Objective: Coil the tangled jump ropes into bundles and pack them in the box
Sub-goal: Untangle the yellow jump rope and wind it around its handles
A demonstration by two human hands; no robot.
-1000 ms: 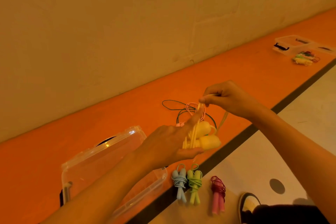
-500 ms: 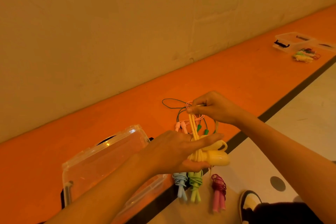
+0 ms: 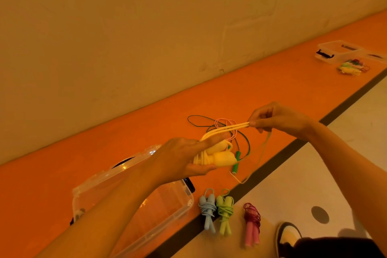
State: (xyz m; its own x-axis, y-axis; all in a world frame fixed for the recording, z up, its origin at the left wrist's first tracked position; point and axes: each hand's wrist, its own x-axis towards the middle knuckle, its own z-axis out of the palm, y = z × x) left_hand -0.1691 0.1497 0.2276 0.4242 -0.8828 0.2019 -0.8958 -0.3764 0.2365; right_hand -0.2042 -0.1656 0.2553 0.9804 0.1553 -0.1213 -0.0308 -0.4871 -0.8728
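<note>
My left hand [image 3: 182,158] grips the two handles of a yellow jump rope [image 3: 222,158] together with several folded strands. My right hand [image 3: 274,118] pinches those yellow strands and holds them stretched to the right; a loose loop of the same rope hangs below it. Under my hands a dark green rope [image 3: 236,164] and a thin pink rope [image 3: 225,123] lie tangled on the orange floor. The clear plastic box [image 3: 182,205] stands open at the lower left, under my left forearm. Three coiled bundles lie by it: blue [image 3: 207,210], green [image 3: 224,211] and pink [image 3: 252,224].
A beige wall runs along the far side of the orange strip. A second clear box [image 3: 335,53] with a small heap of ropes [image 3: 349,68] sits far right. A black line borders the pale floor, where a shoe [image 3: 289,236] shows at the bottom right.
My right hand has moved right and up, pulling the yellow strands from upright to a taut, nearly level line. My left hand has turned the handles sideways; a loose loop now hangs.
</note>
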